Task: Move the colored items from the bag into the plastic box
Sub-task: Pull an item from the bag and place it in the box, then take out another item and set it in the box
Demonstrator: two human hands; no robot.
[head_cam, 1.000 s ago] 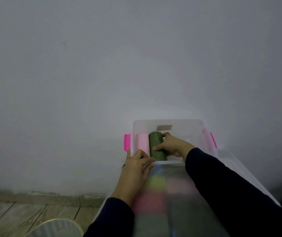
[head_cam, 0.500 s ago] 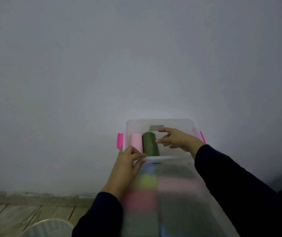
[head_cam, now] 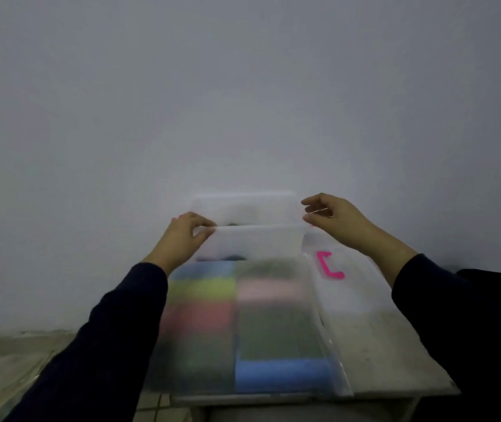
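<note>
The clear plastic box (head_cam: 244, 205) stands at the far end against the wall, blurred. My left hand (head_cam: 182, 239) grips the left end of its near rim, fingers curled over the edge. At the right end of that rim, my right hand (head_cam: 335, 222) pinches the corner between thumb and fingers. A dark green roll (head_cam: 233, 223) barely shows inside the box. In front of the box lies the clear bag (head_cam: 325, 339), with blue, yellow, red, pink and dark green items (head_cam: 203, 287) in two rows.
A translucent lid (head_cam: 346, 293) with a pink clip (head_cam: 328, 264) lies to the right of the bag on a pale wooden table (head_cam: 389, 354). A grey wall rises just behind the box. Wooden floor shows at lower left.
My right hand has let go of the green roll and moved to the box's right near corner. My left hand has stayed at the left corner. The view has come closer.
</note>
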